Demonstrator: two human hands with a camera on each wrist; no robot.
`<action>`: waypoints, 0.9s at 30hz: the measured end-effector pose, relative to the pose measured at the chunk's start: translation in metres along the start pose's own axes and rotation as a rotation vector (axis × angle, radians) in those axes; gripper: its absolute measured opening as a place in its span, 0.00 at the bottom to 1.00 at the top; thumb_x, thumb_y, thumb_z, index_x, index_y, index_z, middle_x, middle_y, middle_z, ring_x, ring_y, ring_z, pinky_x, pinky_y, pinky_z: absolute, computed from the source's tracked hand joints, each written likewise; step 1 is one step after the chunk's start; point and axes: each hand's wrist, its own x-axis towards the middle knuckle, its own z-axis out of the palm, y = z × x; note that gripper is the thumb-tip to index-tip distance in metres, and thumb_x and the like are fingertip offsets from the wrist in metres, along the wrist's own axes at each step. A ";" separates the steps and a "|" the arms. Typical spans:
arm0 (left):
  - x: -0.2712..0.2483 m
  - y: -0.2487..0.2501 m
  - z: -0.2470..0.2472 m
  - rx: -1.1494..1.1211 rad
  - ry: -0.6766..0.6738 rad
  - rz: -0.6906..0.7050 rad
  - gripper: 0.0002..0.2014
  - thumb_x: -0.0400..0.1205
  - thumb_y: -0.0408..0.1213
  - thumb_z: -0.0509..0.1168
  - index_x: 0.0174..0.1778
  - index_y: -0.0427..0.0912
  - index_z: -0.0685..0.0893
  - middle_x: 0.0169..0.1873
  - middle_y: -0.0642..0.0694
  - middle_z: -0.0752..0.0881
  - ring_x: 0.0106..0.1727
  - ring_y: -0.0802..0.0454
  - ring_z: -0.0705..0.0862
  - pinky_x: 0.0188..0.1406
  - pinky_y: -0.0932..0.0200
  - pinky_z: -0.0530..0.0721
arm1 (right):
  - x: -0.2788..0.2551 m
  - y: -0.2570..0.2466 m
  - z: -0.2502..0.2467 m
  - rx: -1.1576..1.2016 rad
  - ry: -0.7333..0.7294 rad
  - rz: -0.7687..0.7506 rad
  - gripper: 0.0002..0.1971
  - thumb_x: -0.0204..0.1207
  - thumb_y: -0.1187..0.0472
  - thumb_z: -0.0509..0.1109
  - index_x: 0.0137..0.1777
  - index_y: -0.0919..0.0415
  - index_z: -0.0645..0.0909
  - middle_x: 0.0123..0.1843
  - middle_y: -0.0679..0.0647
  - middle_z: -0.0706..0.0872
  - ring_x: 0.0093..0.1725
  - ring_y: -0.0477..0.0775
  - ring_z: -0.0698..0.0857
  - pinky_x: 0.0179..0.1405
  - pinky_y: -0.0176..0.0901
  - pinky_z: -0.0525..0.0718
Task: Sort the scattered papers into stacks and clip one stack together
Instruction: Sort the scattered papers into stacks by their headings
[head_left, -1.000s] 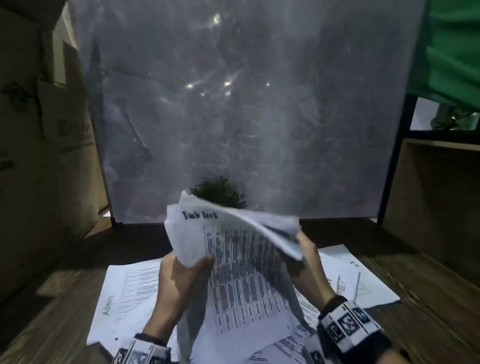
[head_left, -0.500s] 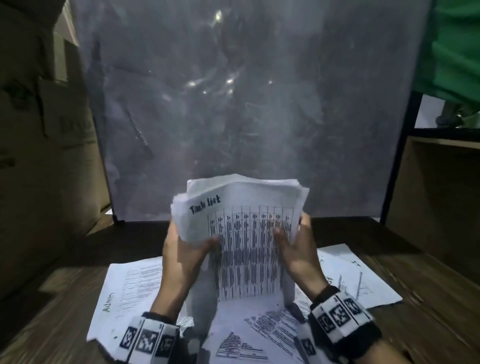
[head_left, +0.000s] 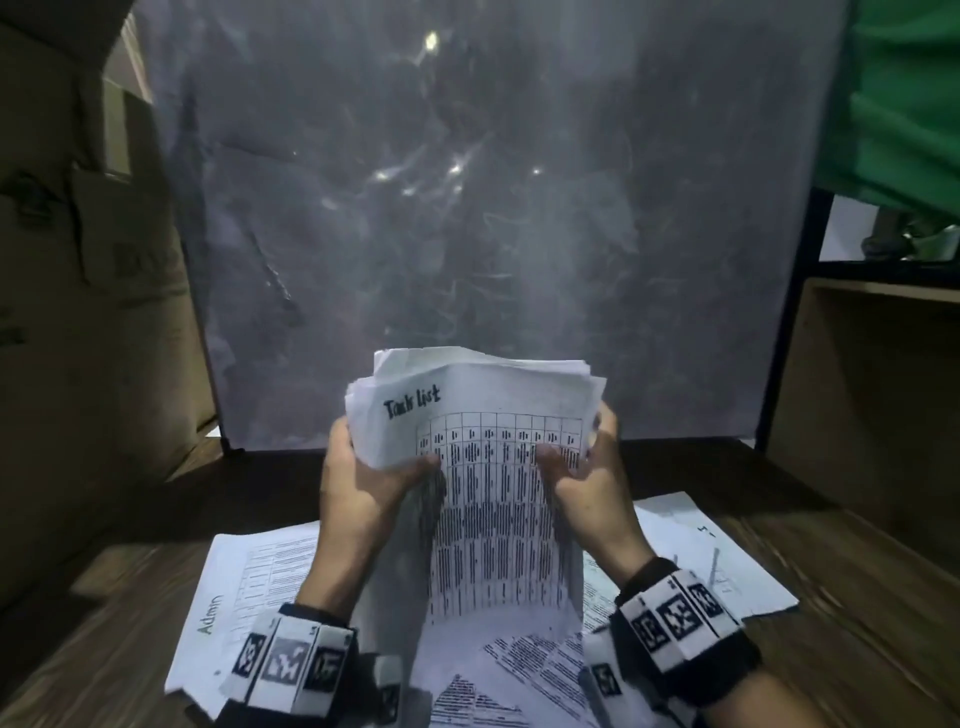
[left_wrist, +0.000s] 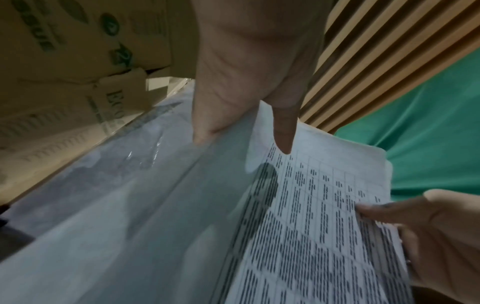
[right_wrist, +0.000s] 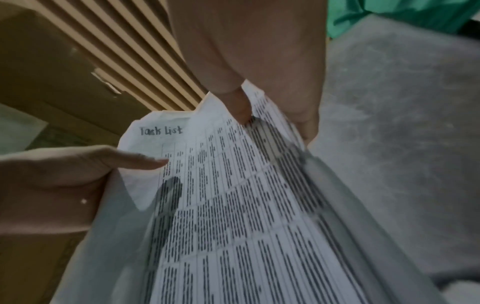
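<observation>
The stack of papers (head_left: 493, 467) is thin matt white paper, creased and curling at its top edges, its front sheet printed with a black grid, and the loose sheets (head_left: 244, 587) under it are the same dull paper. They lie on a tabletop (head_left: 857, 597) of dark, grainy wood, and behind it hangs a grey plastic sheet (head_left: 493, 208), wrinkled and glossy where the light catches it. To the left stand matt brown cardboard boxes (left_wrist: 64, 72), to the right a green cloth (head_left: 904, 93) falling in soft folds.

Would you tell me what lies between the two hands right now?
The Task List stack, gripped at its side edges by the left hand and right hand; the head view shows it.
</observation>
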 end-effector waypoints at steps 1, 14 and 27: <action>-0.004 -0.006 0.000 0.018 0.000 -0.029 0.34 0.60 0.36 0.84 0.61 0.40 0.81 0.51 0.41 0.89 0.53 0.42 0.89 0.35 0.64 0.86 | -0.002 0.008 -0.001 0.036 -0.030 0.040 0.34 0.68 0.47 0.72 0.73 0.39 0.63 0.73 0.55 0.78 0.71 0.56 0.80 0.71 0.64 0.79; -0.004 0.002 0.003 0.002 0.008 -0.065 0.23 0.62 0.29 0.84 0.50 0.42 0.84 0.44 0.44 0.90 0.45 0.45 0.90 0.30 0.68 0.86 | -0.001 0.008 0.000 -0.055 -0.061 0.078 0.35 0.77 0.60 0.72 0.79 0.55 0.58 0.74 0.53 0.76 0.72 0.52 0.76 0.70 0.41 0.77; -0.018 -0.009 -0.002 0.006 0.047 -0.128 0.17 0.68 0.29 0.80 0.50 0.40 0.85 0.39 0.46 0.93 0.46 0.41 0.91 0.30 0.67 0.87 | -0.016 0.023 0.002 -0.054 -0.108 0.201 0.18 0.81 0.59 0.67 0.69 0.53 0.67 0.59 0.43 0.80 0.57 0.43 0.81 0.37 0.17 0.80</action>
